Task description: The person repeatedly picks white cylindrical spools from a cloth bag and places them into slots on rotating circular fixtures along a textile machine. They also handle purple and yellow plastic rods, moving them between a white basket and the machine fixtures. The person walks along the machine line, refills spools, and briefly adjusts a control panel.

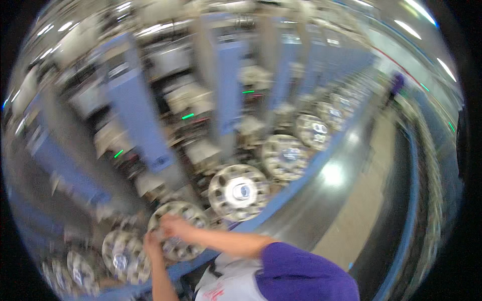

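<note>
Both hands are at one round magazine (187,246), a pale disc with a ring of dark holes on the front of a long machine. My right hand (176,227) reaches across its upper left part with the arm stretched out from the right. Close beside it, my left hand (152,241) is raised at the disc's left edge, and the two hands nearly meet. Motion blur smears the fingers, so whatever they may hold cannot be made out. To the right stands another disc (240,192) with a bright shiny centre; a similar disc (125,256) sits to the left.
Blue upright panels (138,110) and small green lights (188,116) repeat along the machine. A blue rail (301,183) runs under the discs. On the right is an aisle floor (351,215), with a person in purple (395,88) farther down and another machine row (427,200) beyond.
</note>
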A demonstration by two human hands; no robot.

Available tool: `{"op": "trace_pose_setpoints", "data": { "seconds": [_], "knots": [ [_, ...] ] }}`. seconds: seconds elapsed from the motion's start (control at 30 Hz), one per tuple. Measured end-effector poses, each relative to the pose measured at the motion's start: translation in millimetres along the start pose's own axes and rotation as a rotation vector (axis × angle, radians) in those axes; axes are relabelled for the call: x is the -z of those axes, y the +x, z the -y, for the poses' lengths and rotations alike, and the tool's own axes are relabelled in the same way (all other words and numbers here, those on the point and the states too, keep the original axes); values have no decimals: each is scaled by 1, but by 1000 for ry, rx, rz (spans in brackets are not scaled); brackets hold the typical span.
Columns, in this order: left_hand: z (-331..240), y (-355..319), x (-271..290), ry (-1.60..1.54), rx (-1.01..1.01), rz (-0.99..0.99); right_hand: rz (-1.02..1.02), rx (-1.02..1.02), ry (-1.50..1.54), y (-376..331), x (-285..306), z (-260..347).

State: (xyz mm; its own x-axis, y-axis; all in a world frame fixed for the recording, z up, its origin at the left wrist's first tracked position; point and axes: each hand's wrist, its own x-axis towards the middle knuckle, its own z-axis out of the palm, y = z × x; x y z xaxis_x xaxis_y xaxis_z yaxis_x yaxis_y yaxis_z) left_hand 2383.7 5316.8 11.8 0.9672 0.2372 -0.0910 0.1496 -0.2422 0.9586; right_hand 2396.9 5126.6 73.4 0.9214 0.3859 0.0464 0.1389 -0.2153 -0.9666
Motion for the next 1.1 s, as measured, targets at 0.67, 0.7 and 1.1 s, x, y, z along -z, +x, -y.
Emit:
{"op": "trace_pose_setpoints", "data": {
  "seconds": [0.67,0.7,1.1],
  "knots": [
    [224,-443,287,-631,805,-1437,553,70,-1278,0,-137,53],
    [246,-465,322,-718,736,-1553,553,161,-939,-1,-187,64],
    [399,-498,644,-624,774,-1564,1513,82,-1103,-106,-831,16]
  ]
}}
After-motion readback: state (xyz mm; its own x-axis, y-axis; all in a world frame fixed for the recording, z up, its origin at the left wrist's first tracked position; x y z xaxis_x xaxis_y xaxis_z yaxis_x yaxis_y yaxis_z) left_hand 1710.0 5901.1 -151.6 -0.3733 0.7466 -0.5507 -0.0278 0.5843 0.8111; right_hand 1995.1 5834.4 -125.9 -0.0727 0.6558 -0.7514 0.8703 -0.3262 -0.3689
